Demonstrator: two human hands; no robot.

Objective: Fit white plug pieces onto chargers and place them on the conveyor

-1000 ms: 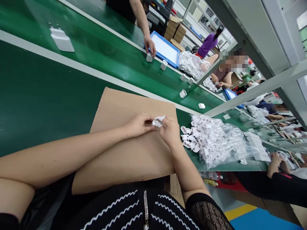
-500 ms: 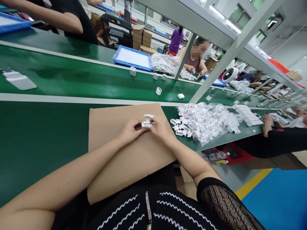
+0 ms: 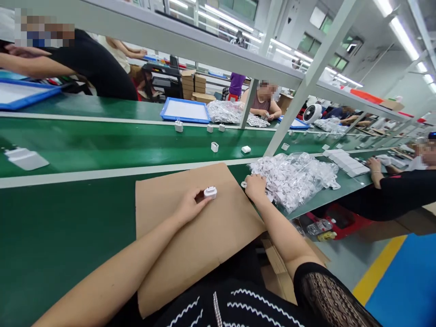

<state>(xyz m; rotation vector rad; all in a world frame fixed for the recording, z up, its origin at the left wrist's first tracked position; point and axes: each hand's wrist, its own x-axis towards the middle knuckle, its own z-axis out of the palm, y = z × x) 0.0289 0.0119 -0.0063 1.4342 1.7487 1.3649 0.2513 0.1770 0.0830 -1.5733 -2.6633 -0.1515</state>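
Left hand [image 3: 190, 206] and right hand [image 3: 255, 188] are working apart, the left over a cardboard sheet [image 3: 177, 254] and the right at that sheet's far right corner. The sheet is lying on a green conveyor bench [image 3: 61, 227], with a second green belt [image 3: 102, 147] running beyond a pale divider strip [image 3: 102, 171]. Past the sheet's right edge, a clear plastic bag [image 3: 293, 181] is sitting heaped with white plastic parts, and farther toward the bench's right end a stack of flat white cases [image 3: 347, 162] is lying near a co-worker's hand [image 3: 374, 165]. Several white adapters are standing spaced along the far belt, including one [image 3: 214, 146] close to the divider strip. The right hand is pressing its curled fingers against the bag's near corner, just beside a small white piece [image 3: 244, 184]; whether it is holding anything, I cannot tell. A white plug adapter [image 3: 210, 192] is sitting at the left hand's fingertips, above the sheet's middle, though I cannot tell whether they are gripping it. Only this one piece is out on the cardboard, while most of the white parts are lying in the bag.
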